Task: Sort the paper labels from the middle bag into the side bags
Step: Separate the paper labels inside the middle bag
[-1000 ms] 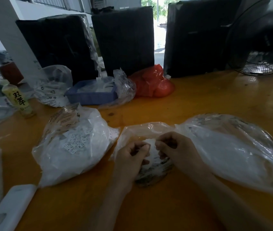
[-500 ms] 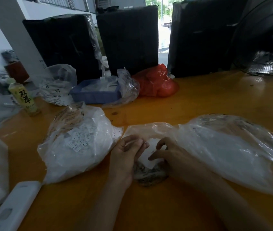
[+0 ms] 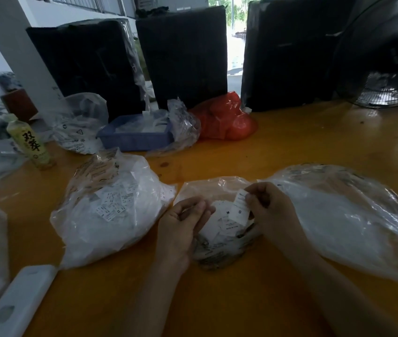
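Now lifting a label (image 3: 239, 206) out of the middle bag (image 3: 219, 242), where half a second ago lying low on the pile inside; right hand (image 3: 269, 210) risen with it, fingers curled, pinching the label's top edge between thumb and fingertips. Hanging upright just above the loose labels in that bag, still over its mouth, not yet at either side bag. Left hand (image 3: 183, 227) resting at the middle bag's left edge, fingers half curled and narrow; holding the plastic or nothing, cannot tell. Left bag (image 3: 110, 207) lying just left of the middle bag, stuffed with white labels. Right bag (image 3: 348, 220) lying just right of it, touching it behind the right hand. Bottle (image 3: 31, 142) standing well left of and beyond the middle bag; blue tray (image 3: 134, 139) and red bag (image 3: 224, 117) sitting beyond it on the table (image 3: 290, 147).
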Available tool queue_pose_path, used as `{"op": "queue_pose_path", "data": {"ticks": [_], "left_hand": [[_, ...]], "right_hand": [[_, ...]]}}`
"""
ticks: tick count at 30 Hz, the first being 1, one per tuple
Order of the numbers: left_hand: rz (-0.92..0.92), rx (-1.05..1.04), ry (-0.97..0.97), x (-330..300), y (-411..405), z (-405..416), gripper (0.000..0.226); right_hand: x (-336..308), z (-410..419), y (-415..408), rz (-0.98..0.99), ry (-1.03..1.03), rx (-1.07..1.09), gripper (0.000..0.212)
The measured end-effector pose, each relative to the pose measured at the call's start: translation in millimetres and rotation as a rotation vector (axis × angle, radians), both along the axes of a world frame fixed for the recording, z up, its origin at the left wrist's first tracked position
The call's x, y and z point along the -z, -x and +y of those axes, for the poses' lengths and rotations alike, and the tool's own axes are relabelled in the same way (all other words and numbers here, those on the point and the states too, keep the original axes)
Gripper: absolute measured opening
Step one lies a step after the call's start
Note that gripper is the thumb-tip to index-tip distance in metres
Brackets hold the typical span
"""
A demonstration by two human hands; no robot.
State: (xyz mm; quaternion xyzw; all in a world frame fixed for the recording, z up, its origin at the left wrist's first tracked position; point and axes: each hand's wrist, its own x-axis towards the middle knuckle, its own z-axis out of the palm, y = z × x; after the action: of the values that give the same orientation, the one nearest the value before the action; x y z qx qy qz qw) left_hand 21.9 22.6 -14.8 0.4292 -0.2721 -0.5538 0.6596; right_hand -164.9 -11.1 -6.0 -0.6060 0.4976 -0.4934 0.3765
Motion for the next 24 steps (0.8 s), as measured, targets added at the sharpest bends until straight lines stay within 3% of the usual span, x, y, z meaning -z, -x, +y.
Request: {"op": "queue_pose_path", "data": {"ticks": [9,14,18,24], "left_hand": [[0.026,0.032,-0.005,2.4,1.9,-0.2,0.048],[0.022,0.044,-0.017,3.4,0.5,-0.1,0.039],[0.015,0.058,-0.032,3.4,1.6,-0.3,0.035],[0.006,0.063,-0.039,2.2,1.8,-0.4,0.043]], "right_hand": [[-2.3,3.1,3.4,-0.029,0.018,-0.061,0.031],[-6.0,4.3,5.6,-0.094,0.039,0.007,0.009],[-9.5,6.2,4.9,-0.227,0.026,-0.02,0.01],[-6.0,7.3,0.4,-0.113,0.046,-0.05,0.011]]}}
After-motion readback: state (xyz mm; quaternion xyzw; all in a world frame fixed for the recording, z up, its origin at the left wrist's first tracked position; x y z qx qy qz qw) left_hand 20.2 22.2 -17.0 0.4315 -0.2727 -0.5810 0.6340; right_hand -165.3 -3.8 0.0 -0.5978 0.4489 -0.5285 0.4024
